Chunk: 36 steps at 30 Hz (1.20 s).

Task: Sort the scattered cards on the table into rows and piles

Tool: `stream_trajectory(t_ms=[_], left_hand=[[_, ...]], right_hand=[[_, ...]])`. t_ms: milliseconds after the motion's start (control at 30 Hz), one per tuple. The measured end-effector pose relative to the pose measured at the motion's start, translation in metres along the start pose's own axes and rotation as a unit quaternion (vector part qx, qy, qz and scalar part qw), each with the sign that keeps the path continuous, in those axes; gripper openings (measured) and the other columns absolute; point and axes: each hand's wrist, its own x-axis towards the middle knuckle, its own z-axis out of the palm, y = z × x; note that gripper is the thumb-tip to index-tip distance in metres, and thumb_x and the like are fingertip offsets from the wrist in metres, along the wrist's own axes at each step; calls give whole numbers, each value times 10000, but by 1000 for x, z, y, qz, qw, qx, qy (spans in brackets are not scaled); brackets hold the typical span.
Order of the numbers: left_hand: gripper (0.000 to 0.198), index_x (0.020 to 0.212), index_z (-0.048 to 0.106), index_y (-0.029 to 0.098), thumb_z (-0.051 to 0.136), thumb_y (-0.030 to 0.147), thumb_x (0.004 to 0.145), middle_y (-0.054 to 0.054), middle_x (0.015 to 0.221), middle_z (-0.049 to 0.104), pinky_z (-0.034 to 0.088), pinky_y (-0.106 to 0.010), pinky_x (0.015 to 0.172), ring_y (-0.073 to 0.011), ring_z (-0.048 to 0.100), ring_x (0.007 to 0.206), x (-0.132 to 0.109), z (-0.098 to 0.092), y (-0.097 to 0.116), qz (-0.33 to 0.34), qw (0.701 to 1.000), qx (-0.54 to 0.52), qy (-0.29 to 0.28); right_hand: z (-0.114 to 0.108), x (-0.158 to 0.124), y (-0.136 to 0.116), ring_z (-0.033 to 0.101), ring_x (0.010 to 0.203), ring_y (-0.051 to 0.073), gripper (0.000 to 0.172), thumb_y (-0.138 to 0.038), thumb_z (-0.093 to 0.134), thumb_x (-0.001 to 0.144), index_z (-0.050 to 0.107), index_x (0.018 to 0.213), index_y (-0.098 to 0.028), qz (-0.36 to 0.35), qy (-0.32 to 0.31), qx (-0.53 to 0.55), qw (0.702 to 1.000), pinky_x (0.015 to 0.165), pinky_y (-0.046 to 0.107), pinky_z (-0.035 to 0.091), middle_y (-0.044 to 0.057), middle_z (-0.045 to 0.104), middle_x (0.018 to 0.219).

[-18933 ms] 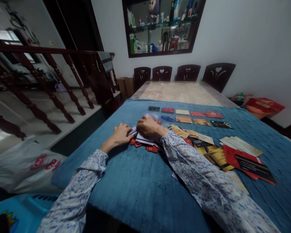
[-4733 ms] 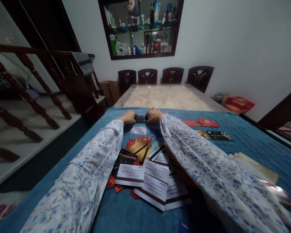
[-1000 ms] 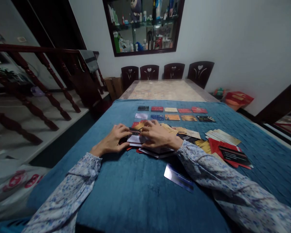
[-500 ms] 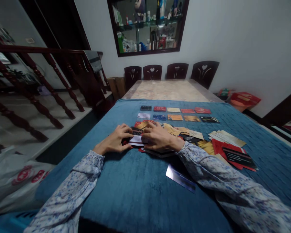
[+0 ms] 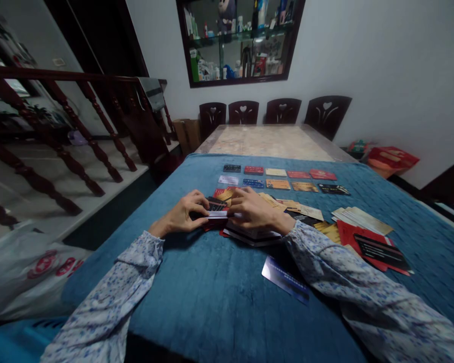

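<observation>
Between my two hands is a white card, its edge turned toward me and its ends pinched. My left hand grips the left end with thumb and fingers. At the other end, my right hand has its fingers closed on the card. Under and around them lies a heap of mixed cards, with black cards and gold cards showing. A single purple-blue card rests on the cloth nearer to me, beside my right sleeve.
Two rows of laid-out cards, among them an orange card, lie beyond the heap on the blue cloth. To the right are loose red and black cards. Chairs stand past the marble tabletop; a white plastic bag is at left.
The white card was lying flatter with its striped face showing; now it is tipped up, edge toward me. My view has shifted slightly left.
</observation>
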Motion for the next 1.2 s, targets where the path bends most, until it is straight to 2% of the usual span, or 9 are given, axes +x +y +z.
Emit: stream_trajectory(t_ms=[133,333,433,533,633,733,900,1033,1200], left_hand=[[134,829,779,189,684,214,920,-73,897,739,569,-392,838,-218,634,938,1,3,-3,19,999,-4,50],[198,779,747,177,646,199,948,-70,841,735,549,-400,827,-201,619,853,3,8,-10,15,994,25,104],[195,798,742,175,628,192,955,-72,840,737,549,-406,828,-204,618,850,4,11,-14,14,992,36,118],[174,833,739,174,624,204,958,-75,851,744,553,-411,845,-208,627,863,5,16,-20,-3,991,41,128],[142,875,741,175,628,212,953,-71,855,750,556,-408,857,-211,634,871,4,23,-27,-26,989,40,142],[124,912,745,177,627,204,942,-63,863,751,560,-384,838,-206,637,871,3,29,-30,-61,987,33,143],[166,1039,751,175,626,202,935,-67,933,742,566,-371,863,-205,654,915,3,34,-30,-121,983,27,137],[337,1243,701,198,642,176,912,-41,971,706,571,-345,871,-175,658,876,3,36,-30,-147,979,21,140],[334,1233,685,188,634,135,908,-53,1017,708,564,-341,905,-184,657,924,2,37,-31,-139,982,26,128]], right_hand=[[5,1,3,548,1012,241,214,-222,566,965,777,942,-190,10,52,-15,998,885,401,299,91,767,916],[15,2,9,538,911,210,336,-241,485,1049,753,850,-198,51,115,-43,991,826,365,307,76,731,817],[18,3,10,542,913,217,316,-237,476,1057,759,921,-206,68,127,-43,989,817,358,311,73,732,807],[20,5,10,563,931,226,281,-248,478,1063,756,1040,-210,88,133,-40,986,830,357,333,89,763,897],[21,8,9,585,960,234,222,-243,523,1048,733,1108,-205,117,124,-43,984,849,360,358,114,778,1032],[21,10,9,595,984,245,193,-222,546,1035,718,1116,-195,152,94,-47,983,858,364,367,121,778,1058],[22,12,12,599,1018,257,243,-216,500,1045,710,1167,-207,171,78,-43,981,866,372,380,122,781,1092],[22,11,11,601,1064,268,287,-201,502,1032,690,1248,-213,184,70,-44,979,882,378,391,131,771,1181],[21,11,6,591,1152,293,372,-214,531,1016,630,1375,-208,214,34,-51,975,921,396,392,152,719,1326]])
